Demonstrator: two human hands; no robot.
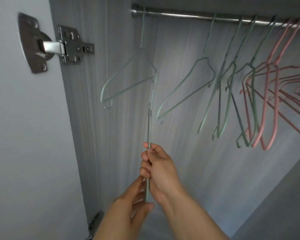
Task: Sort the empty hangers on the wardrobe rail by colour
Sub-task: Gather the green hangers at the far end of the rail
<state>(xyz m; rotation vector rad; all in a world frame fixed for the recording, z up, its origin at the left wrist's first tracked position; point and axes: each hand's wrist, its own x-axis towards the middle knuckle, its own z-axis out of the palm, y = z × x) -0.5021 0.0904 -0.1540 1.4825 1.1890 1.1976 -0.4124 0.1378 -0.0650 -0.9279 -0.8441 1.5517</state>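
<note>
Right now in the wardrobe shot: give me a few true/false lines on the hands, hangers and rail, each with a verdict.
1. The right hand grips a green hanger, and the left hand holds its lower end. True.
2. The pink hangers hang at the left end of the rail. False: they hang at the right, and the hanging green hangers are to their left.
3. A metal hinge sits left of the rail. True.
4. Shirts hang from the rail. False: only bare hangers show on it.
</note>
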